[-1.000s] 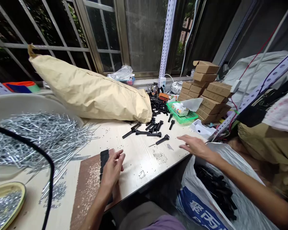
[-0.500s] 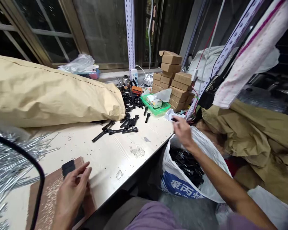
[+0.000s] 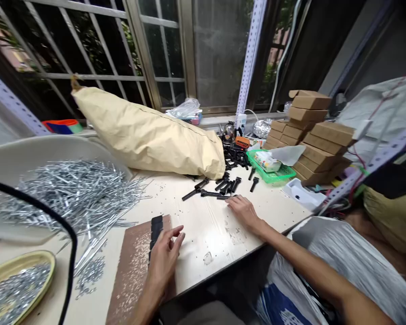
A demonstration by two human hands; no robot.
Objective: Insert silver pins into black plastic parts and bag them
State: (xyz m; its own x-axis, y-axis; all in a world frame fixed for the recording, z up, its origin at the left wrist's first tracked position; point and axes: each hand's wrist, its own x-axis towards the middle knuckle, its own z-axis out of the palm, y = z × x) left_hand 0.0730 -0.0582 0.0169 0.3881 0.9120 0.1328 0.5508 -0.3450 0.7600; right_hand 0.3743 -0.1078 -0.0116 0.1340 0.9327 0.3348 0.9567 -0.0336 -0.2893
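A worker's right hand is at the near edge of scattered black parts, mid-frame, its grip impossible to tell from this angle, while the left hand, half open with thumb and forefinger slightly apart, lies over a black strip on a brown board, lower centre, metal rods heaped at left

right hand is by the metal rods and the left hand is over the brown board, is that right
Not quite: the head view shows the right hand by the black parts, not the metal rods. The left hand is over the brown board.
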